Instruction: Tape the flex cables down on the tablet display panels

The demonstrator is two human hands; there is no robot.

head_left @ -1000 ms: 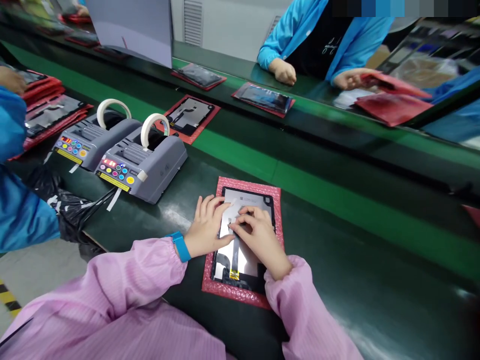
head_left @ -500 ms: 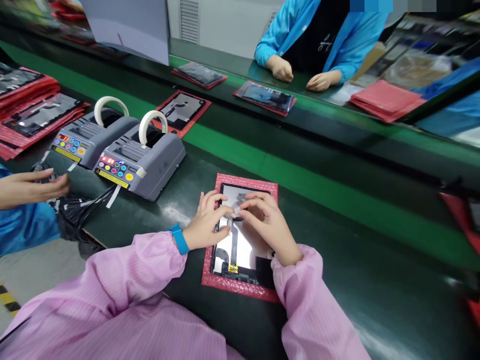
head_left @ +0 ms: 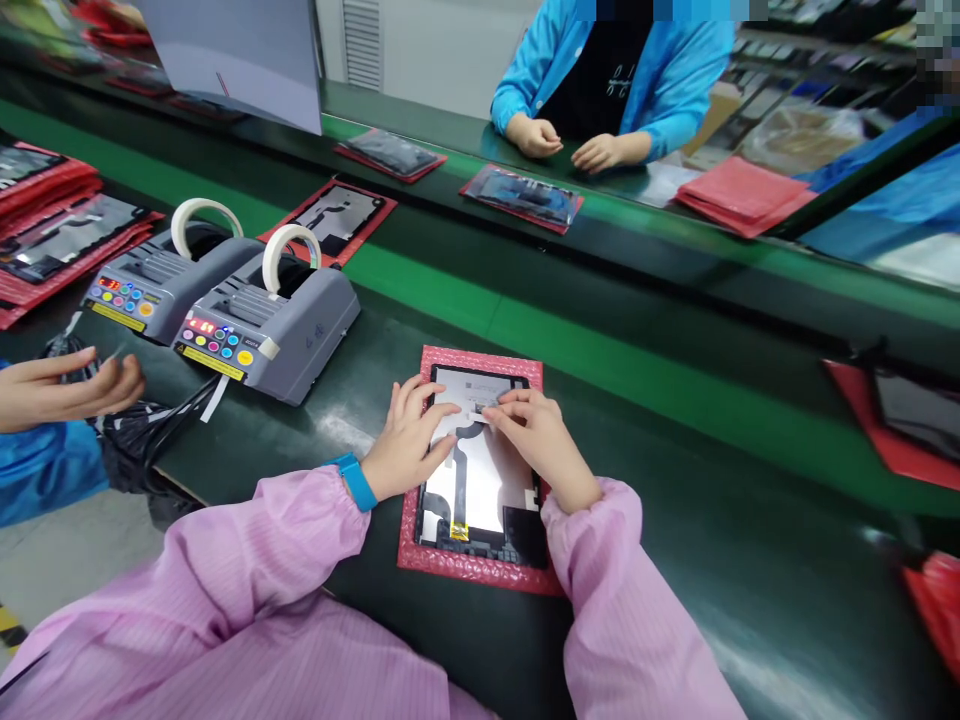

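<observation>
A tablet panel (head_left: 480, 480) lies back-up on a red bubble-wrap sheet (head_left: 480, 570) on the dark green bench in front of me. My left hand (head_left: 409, 435) rests with its fingers spread flat on the panel's upper left part. My right hand (head_left: 536, 435) presses its fingertips together on a small strip of tape (head_left: 476, 408) near the panel's top. A black flex cable with a yellow end (head_left: 459, 528) runs down the panel's middle. Both wrists wear pink sleeves, the left with a blue band (head_left: 356, 482).
Two grey tape dispensers (head_left: 262, 325) with white rolls stand to the left. A co-worker's hand (head_left: 67, 390) in a blue sleeve reaches in at far left. Another person in blue (head_left: 600, 60) stands across the green conveyor, where more panels on red sheets (head_left: 521, 195) lie. Red sheets (head_left: 900, 420) sit at right.
Both my hands have shifted up toward the panel's top edge, uncovering more of its lower half. The co-worker's hand at left came into view. The person opposite put down the red sheets.
</observation>
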